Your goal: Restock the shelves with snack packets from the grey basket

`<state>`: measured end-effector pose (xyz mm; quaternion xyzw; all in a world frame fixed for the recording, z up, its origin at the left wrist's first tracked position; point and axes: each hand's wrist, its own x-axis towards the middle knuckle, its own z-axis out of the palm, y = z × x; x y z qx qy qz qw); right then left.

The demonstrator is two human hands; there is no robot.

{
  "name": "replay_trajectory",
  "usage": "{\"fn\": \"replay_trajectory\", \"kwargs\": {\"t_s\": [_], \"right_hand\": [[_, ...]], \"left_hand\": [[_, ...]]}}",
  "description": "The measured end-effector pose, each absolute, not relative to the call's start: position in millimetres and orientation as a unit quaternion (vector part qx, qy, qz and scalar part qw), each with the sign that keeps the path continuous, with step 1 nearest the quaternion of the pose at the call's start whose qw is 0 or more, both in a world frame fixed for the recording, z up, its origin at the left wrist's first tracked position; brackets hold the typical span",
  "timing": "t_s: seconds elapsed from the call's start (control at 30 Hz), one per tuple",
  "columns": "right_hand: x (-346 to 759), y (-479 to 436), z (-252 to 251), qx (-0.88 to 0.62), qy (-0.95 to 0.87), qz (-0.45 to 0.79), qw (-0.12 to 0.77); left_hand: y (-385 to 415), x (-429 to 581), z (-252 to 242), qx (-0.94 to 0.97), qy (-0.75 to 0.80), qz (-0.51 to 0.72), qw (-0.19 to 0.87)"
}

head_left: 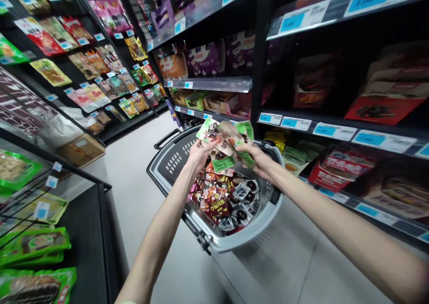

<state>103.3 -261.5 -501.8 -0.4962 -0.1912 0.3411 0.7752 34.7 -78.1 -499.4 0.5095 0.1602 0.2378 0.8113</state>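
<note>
Both hands [197,154] [256,159] w/ snack packets [223,143] over basket [254,232]

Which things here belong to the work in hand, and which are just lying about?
In use: left hand, right hand, green snack packets, grey basket, packets in the basket.
Lying about: cardboard box, hanging snack bags, blue price labels.

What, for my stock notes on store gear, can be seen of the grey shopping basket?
The shopping basket is grey plastic with a rounded rim and dark inner walls pierced by rows of slots. A black handle shows at its far left rim. It seems to stand on the pale floor, close beside the lower shelf, and holds a heap of small red and black snack packets. The left hand and right hand hold green and white packets above it; neither seems to touch it.
</note>
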Motion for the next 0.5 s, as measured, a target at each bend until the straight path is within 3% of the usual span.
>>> {"fn": "replay_trajectory", "kwargs": {"t_s": [0.17,0.4,0.5], "right_hand": [[131.2,-284.4,-483.9,-0.54,-0.183,0.308,0.762],[154.2,-318.2,-462.9,-0.636,-0.143,0.402,0.642],[145.2,-312.9,-466.8,-0.646,-0.121,0.415,0.629]], "left_hand": [[-61.9,31.5,-503.2,0.563,0.15,0.215,0.784],[-46.1,32.4,-502.8,0.65,0.198,0.433,0.593],[-58.4,29.8,-499.7,0.682,0.192,0.465,0.531]]}}
